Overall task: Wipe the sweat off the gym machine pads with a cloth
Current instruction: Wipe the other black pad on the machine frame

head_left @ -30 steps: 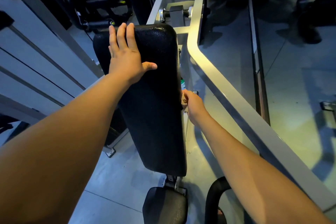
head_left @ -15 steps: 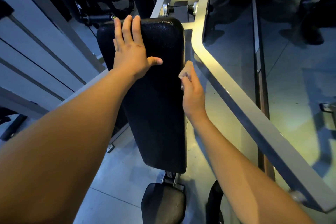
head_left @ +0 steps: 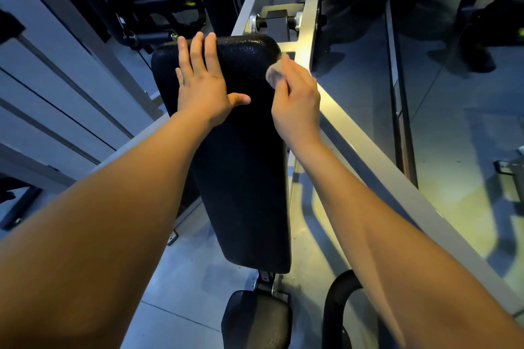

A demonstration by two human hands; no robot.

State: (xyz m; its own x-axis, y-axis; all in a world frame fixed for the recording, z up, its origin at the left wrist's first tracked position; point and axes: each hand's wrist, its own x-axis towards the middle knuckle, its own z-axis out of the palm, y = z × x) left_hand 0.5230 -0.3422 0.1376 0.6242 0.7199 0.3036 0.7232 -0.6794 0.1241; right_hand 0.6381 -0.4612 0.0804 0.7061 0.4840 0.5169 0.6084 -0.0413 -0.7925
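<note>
Grey floor tiles (head_left: pixel 181 286) spread under a gym machine with a pale metal frame (head_left: pixel 368 150). On it sits a long black pad (head_left: pixel 243 173), bumpy and shiny, with round corners. Its long side runs away from the person, narrow end near, wide end far. The left hand (head_left: pixel 205 88) lies flat on the pad's far end, fingers straight and thumb out. The right hand (head_left: pixel 297 105) is curled around a small pale cloth (head_left: pixel 275 72), pressing it on the pad's far right edge. A smaller black pad (head_left: pixel 255 320) sits below.
</note>
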